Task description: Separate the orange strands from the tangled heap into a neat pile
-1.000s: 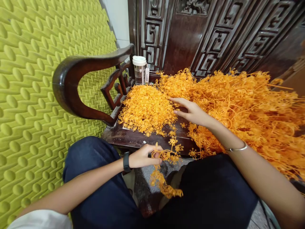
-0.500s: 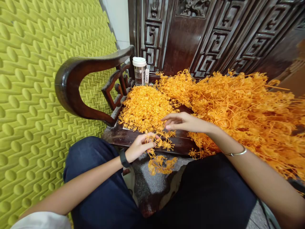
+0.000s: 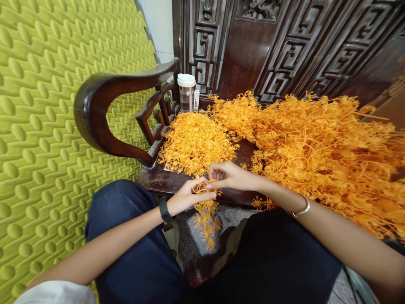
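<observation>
My left hand (image 3: 187, 197) is closed round a strand of orange plastic flower pieces (image 3: 205, 213), which dangles below the front edge of the dark wooden seat (image 3: 158, 180). My right hand (image 3: 232, 176) meets it from the right, fingers pinched on the top of the same strand. Just behind the hands lies a heap of small loose orange pieces (image 3: 194, 141). A much larger tangle of orange stems and sprigs (image 3: 322, 147) covers the right of the seat.
A clear cup with a white lid (image 3: 186, 92) stands at the seat's back left corner. The curved wooden armrest (image 3: 117, 90) rises on the left. Carved dark panels (image 3: 284, 42) form the backrest. A green padded wall (image 3: 47, 126) fills the left side.
My right hand has come back from the heap toward me and closed on the strand in my left hand. My left hand has lifted a little toward the seat edge.
</observation>
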